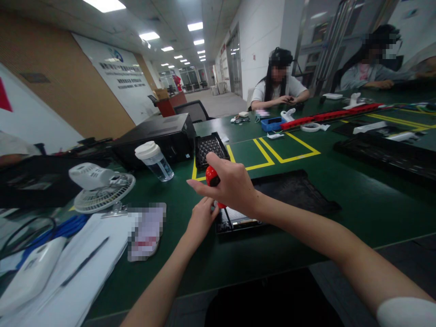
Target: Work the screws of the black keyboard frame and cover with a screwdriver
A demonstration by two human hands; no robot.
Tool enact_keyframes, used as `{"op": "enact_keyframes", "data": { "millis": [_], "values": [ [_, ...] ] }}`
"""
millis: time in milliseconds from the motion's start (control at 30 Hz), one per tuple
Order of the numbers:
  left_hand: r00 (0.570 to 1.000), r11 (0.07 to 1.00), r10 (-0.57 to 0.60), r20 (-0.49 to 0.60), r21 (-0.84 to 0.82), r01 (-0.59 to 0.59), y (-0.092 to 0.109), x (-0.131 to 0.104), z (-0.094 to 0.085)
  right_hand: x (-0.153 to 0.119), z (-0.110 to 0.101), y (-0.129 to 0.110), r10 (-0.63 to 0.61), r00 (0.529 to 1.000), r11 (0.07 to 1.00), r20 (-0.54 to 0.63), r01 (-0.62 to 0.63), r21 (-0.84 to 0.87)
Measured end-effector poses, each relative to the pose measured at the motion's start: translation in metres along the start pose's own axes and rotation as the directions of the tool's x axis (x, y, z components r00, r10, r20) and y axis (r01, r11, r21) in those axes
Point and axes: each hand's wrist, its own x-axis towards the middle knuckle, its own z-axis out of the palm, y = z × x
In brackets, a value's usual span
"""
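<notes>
My right hand [235,186] grips the red and black handle of a screwdriver [211,175], its thumb stretched out to the left. The screwdriver's dark shaft points down at a flat black casing [296,193] with a silvery part at its near left corner. Just below the handle, at that corner, is my left hand [201,220], fingers bent and pressed together. What its fingertips hold is hidden behind the right hand.
A black tray with a bumpy inside [204,152] lies beyond my hands. To the left are a water bottle [156,161], a white fan [102,186], papers [88,254] and a pen [85,261]. A blue bin [272,125] stands farther back. Two people sit across the table.
</notes>
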Motion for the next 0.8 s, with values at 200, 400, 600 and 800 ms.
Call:
{"op": "enact_keyframes", "data": {
  "millis": [200, 400, 600, 800],
  "values": [
    [1.0, 1.0, -0.01, 0.002, -0.009, 0.01, -0.0015, 0.0002, 0.0009, 0.0009, 0.0012, 0.0022, -0.022, 1.0, 0.999, 0.019, 0.023, -0.036],
    [0.999, 1.0, -0.024, 0.036, -0.003, 0.024, 0.0001, 0.0008, -0.0006, -0.0018, -0.0015, 0.0013, -0.012, 0.996, 1.0, 0.088, 0.012, 0.003],
    [0.998, 0.999, -0.045, 0.047, 0.012, 0.044, 0.0019, 0.001, -0.0018, -0.0009, -0.002, 0.0045, -0.022, 0.99, 0.997, 0.142, 0.011, 0.078],
    [0.997, 0.997, -0.053, 0.058, 0.057, 0.05, -0.0002, 0.0014, 0.0001, -0.0017, -0.0056, 0.0078, -0.088, 0.988, 0.945, 0.124, 0.043, 0.325]
  ]
}}
